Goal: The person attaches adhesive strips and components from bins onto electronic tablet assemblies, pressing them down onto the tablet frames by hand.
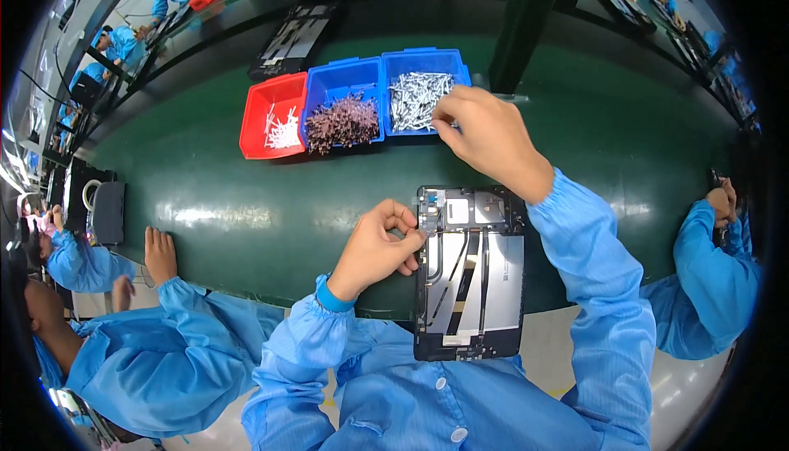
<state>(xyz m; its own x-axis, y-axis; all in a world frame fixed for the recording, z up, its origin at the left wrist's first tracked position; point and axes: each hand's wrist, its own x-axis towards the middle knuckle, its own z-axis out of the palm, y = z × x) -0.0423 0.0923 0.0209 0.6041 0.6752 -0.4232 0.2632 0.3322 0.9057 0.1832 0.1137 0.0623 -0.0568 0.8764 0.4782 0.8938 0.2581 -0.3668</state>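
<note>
An opened tablet (pixel 505 286), its inside facing up with black cables and silver plates, lies at the table's near edge and sticks out past it. Close by its upper left edge, my left hand (pixel 378 247) has its fingers curled, thumb and forefinger together; anything between them is too small to tell. My right hand (pixel 486 134) reaches to the front right corner of a blue bin (pixel 427 58) full of small silver-grey parts (pixel 417 97). Its thumb and forefinger are pinched, and what they hold, if anything, cannot be made out.
Beside that bin stand another blue bin (pixel 333 75) with brownish parts and a red bin (pixel 255 126) with white pieces. Behind are a dark post (pixel 526 23) and more opened tablets (pixel 293 40). A tape dispenser (pixel 107 212) sits left. People in blue work nearby, one hand (pixel 159 254) on the table.
</note>
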